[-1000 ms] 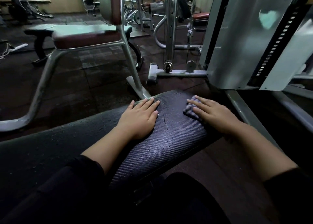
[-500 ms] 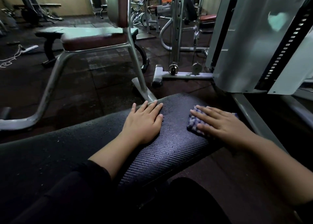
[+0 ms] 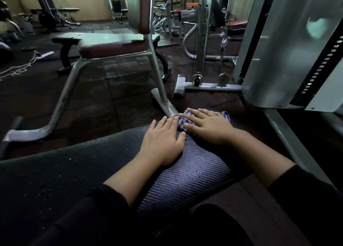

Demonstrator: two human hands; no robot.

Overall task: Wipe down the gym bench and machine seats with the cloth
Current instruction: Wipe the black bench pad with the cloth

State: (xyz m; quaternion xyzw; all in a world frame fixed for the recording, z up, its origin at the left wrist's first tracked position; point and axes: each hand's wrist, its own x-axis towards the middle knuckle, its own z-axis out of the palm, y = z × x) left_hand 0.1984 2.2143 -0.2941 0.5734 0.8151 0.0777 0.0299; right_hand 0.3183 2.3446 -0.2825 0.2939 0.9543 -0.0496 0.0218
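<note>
Sliding left across the desk (image 3: 185, 180), the right hand (image 3: 207, 126) presses the checked cloth (image 3: 181, 122) flat-fingered, now beside the left hand (image 3: 161, 143), resting open-palmed.

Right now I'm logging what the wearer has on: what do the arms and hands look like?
Both hands, left and right, are bare: no gloves, rings or watch visible. Dark sleeves are pushed up, leaving both forearms uncovered.
</note>
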